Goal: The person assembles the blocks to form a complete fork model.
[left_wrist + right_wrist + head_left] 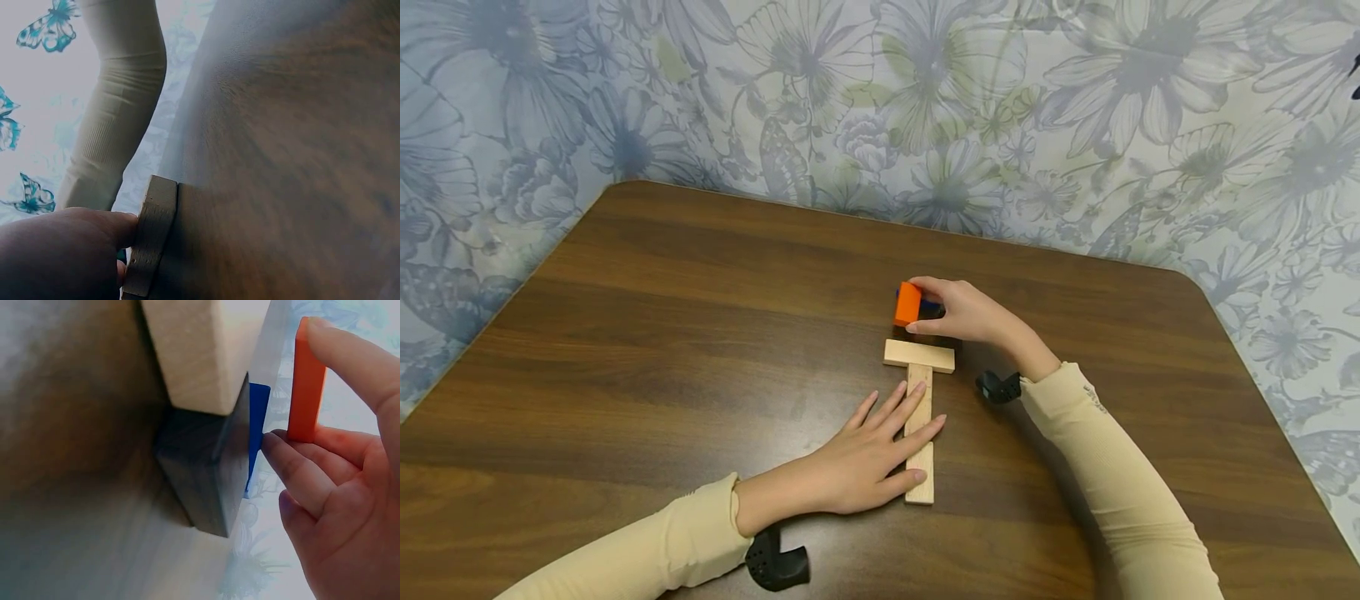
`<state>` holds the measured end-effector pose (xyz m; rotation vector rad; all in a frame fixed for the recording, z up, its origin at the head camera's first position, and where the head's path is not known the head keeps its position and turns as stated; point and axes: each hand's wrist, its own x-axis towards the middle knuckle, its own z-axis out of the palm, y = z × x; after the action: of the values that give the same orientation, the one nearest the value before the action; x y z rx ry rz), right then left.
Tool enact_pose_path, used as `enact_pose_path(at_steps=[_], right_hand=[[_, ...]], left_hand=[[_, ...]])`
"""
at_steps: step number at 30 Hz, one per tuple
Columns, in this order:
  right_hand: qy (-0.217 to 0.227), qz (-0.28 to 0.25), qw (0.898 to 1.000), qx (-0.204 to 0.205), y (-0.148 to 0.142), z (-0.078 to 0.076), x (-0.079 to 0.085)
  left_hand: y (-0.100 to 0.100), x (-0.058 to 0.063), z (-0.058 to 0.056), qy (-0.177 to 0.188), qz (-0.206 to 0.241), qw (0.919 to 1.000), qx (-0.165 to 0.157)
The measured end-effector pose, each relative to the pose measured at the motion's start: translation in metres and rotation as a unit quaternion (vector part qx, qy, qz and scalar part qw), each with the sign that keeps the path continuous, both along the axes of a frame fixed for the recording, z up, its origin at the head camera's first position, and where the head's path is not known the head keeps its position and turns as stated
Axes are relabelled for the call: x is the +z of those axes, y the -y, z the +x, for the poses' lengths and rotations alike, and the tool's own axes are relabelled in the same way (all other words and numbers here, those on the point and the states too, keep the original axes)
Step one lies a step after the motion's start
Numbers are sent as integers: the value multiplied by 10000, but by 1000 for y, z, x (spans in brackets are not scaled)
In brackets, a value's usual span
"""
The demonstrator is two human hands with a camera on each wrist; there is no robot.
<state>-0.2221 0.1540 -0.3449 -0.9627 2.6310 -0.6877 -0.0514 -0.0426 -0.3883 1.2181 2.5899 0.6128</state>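
Observation:
My right hand (973, 315) pinches an orange block (907, 304) between thumb and fingertips, above the far part of the table. In the right wrist view a blue block (257, 415) shows close behind its fingers, and a black block (203, 465) stands beside a plain wooden block. My left hand (865, 462) lies with fingers spread over plain wooden blocks (921, 479) set end to end in a line. Across the far end of that line lies another plain wooden block (919, 356), forming a T shape. The left wrist view shows the thumb against a wooden block (153, 231).
The brown wood-grain table (662, 333) has rounded far corners and meets a wall with floral paper (947, 125). Black wrist devices (775, 562) are worn on both arms, over or beside pale yellow sleeves.

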Motion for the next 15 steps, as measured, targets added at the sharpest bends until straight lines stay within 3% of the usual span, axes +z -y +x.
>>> enact_pose_path(at_steps=[9, 15], right_hand=[[-72, -82, 9999, 95, 12, -14, -4], [-249, -199, 9995, 5, 5, -6, 0]], left_hand=[[-1, -2, 0, 11, 87, 10000, 9], [0, -2, -1, -27, 60, 10000, -15]])
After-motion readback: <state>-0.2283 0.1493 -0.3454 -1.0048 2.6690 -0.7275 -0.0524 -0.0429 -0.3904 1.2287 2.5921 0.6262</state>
